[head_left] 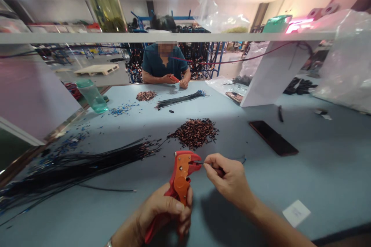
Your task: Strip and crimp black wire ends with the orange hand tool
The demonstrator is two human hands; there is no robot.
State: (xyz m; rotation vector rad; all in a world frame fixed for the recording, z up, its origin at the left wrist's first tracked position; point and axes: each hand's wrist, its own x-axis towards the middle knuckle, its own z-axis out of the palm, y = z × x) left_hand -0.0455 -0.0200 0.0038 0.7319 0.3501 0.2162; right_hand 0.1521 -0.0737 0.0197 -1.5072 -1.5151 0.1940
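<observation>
My left hand (171, 208) is wrapped round the handles of a red and orange wire stripper (181, 177), its jaws pointing right. Thumb and forefinger of my right hand (227, 175) pinch a thin dark wire (203, 163) at the jaws; a blue-tipped end (244, 159) shows behind that hand. Beyond the tool lies a heap of small black and copper pieces (195, 133). A long bundle of black wires (95, 166) stretches across the left of the table, and one loose wire (107, 189) lies in front of it.
Across the table (324, 154) a person (165, 63) holds a red tool near another wire bundle (182, 99). A phone (274, 138) and a white paper piece (296, 213) lie on the right. A green bottle (92, 95) stands at left, under a shelf (203, 38).
</observation>
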